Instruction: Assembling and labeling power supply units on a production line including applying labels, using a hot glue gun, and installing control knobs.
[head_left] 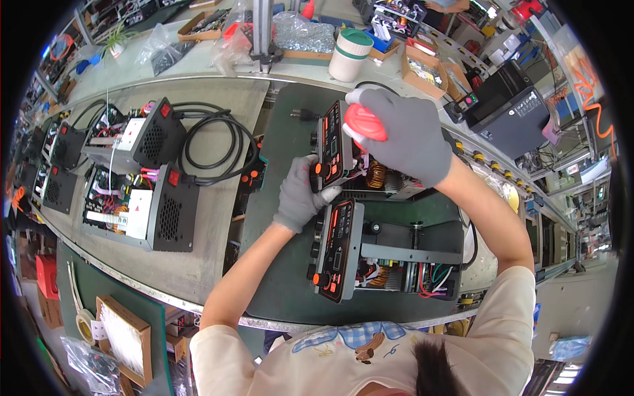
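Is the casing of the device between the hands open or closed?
Open: a copper-coloured coil shows exposed beside its front panel.

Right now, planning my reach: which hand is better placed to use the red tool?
Right hand, likely: it grips the red tool over the farther electronics unit, whose control panel the left hand touches.

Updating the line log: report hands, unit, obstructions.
Right hand gripping red object over upper unit. Left hand at its front panel. Second open unit close on near side. Upper unit partly hidden by right hand.
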Available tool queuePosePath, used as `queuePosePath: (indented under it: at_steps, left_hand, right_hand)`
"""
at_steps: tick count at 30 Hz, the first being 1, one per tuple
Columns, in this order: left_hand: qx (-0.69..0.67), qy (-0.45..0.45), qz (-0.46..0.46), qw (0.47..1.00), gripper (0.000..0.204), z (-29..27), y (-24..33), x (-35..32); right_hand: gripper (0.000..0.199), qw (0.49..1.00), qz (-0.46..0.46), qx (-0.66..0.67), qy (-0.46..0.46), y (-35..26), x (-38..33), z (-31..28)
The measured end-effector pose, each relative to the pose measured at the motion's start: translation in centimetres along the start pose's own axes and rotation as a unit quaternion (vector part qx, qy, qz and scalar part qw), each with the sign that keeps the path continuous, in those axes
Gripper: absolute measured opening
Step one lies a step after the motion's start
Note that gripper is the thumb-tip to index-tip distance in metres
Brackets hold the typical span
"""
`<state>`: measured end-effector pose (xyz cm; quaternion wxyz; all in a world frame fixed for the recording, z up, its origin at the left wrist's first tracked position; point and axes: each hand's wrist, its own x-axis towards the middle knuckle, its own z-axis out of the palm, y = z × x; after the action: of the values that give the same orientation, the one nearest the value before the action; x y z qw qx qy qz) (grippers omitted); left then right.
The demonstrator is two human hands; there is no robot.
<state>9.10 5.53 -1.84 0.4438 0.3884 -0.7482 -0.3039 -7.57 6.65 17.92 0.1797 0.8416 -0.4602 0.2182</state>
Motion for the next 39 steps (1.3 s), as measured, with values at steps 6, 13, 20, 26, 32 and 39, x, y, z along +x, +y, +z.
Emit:
queuePosePath:
  at_steps: [6,13,20,26,32,39]
  left_hand:
    - [-0.155,0.03,-0.023,0.987,0.071,0.5,0.7,3.9]
    - [-0.178,-0.022,-0.034,0.983,0.065,0.1,1.3,6.0]
    - [-0.254,-0.059,-0.056,0.964,0.066,-0.6,2.6,6.5]
    - [-0.226,-0.058,-0.05,0.971,0.066,-0.7,1.6,6.5]
    - [-0.262,-0.067,-0.075,0.96,0.065,-0.8,2.2,7.1]
    - [-0.261,-0.034,-0.045,0.964,0.052,-0.5,1.6,8.5]
  right_hand:
    - [0.034,0.963,0.113,0.146,0.195,2.0,-2.7,-6.7]
    - [0.038,0.978,0.124,0.093,0.139,4.9,-6.2,-1.0]
    - [0.037,0.972,0.131,0.152,0.122,6.0,-5.9,3.1]
    - [0.038,0.979,0.111,0.117,0.123,6.2,-5.8,3.7]
    - [0.039,0.984,0.08,0.102,0.12,6.3,-5.6,3.6]
    - [0.038,0.975,0.163,0.121,0.086,6.1,-4.6,-1.1]
